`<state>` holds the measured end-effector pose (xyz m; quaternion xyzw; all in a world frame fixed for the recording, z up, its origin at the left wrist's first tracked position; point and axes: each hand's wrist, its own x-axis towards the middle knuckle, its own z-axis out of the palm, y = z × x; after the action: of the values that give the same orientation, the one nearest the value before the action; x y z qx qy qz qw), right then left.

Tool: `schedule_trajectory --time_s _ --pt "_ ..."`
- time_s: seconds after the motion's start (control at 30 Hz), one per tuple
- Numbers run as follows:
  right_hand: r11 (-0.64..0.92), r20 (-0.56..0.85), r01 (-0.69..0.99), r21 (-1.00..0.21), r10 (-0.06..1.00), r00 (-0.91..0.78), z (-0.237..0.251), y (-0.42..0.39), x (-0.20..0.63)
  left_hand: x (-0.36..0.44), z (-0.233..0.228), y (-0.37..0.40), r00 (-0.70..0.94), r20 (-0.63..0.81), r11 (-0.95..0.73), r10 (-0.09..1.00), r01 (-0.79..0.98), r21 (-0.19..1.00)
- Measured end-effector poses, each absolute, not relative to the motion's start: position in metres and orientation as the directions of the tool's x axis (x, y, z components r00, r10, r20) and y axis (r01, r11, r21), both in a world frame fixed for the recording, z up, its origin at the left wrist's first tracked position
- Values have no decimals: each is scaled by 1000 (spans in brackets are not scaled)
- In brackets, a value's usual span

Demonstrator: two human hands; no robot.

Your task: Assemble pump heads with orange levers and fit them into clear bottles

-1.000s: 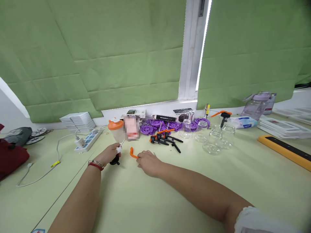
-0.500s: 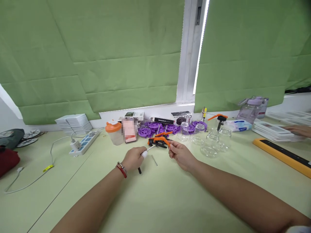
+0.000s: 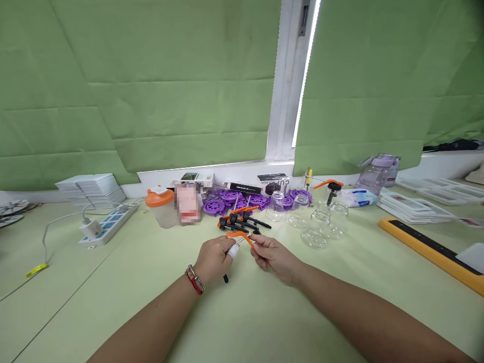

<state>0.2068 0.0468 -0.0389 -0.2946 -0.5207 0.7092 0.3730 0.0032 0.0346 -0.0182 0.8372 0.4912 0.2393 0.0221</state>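
Observation:
My left hand [image 3: 216,259] is closed around a thin metal rod [image 3: 239,241] that juts out toward the right. A black tip [image 3: 226,278] sticks out below this hand; whether it belongs to the rod is hidden. White wrapping [image 3: 233,251] covers part of a finger or thumb. My right hand [image 3: 274,256] pinches the lower right end of a curved orange crank handle [image 3: 239,234]. Its other end reaches over to my left fingers, so both hands nearly meet. Just behind lie several orange-and-black crank assemblies [image 3: 245,220] with metal rods.
Purple wheel-like parts [image 3: 215,206] and clear glass jars [image 3: 313,238] stand behind. An orange-lidded cup [image 3: 161,209] and a power strip [image 3: 108,227] are at left. At right are an orange-and-black bar [image 3: 427,252], white trays [image 3: 414,207] and a purple bottle [image 3: 374,174].
My right hand has drawn the orange handle nearer and away from the other assemblies, up to my left hand. The loose rod on the table is out of sight. Another person's hand at right has left view.

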Motion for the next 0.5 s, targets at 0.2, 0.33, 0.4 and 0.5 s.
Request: schedule_trajectory --time_s 0.2,0.33,0.4,0.5 --pt "-98 -2 -149 -984 842 -539 -37 40 205 2 -22 31 501 388 -584 774 801 130" --pt "-44 52 -173 -984 857 -513 -37 41 207 3 -23 30 443 380 -553 812 791 262" --pt "-55 48 -190 -980 865 -500 -36 41 207 4 -24 31 362 365 -489 858 795 360" --pt "-125 1 -218 -968 866 -500 -36 38 205 5 -26 32 246 376 -407 893 798 445"
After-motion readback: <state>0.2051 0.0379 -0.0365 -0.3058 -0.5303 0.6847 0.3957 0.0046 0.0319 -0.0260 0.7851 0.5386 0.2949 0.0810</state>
